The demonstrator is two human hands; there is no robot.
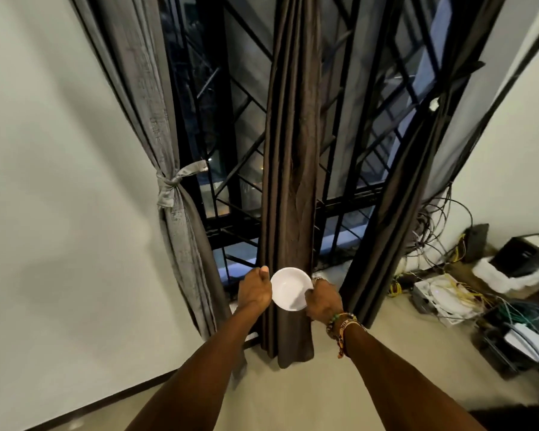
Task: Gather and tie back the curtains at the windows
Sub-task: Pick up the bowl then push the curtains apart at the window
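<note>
The right hand (324,301) pinches the white bowl (291,289) at three o'clock, before the brown curtain (290,169); the left hand (255,290), fingers curled, touches nine o'clock, grip unclear.

The pale floor (318,396) met the left wall along a dark skirting line. At its right edge, by the wall, lay a tangle of cables (430,244), a white box (442,298) and a dark wire rack (507,353). The brown curtain (293,181) reached down to the floor below the window.
</note>
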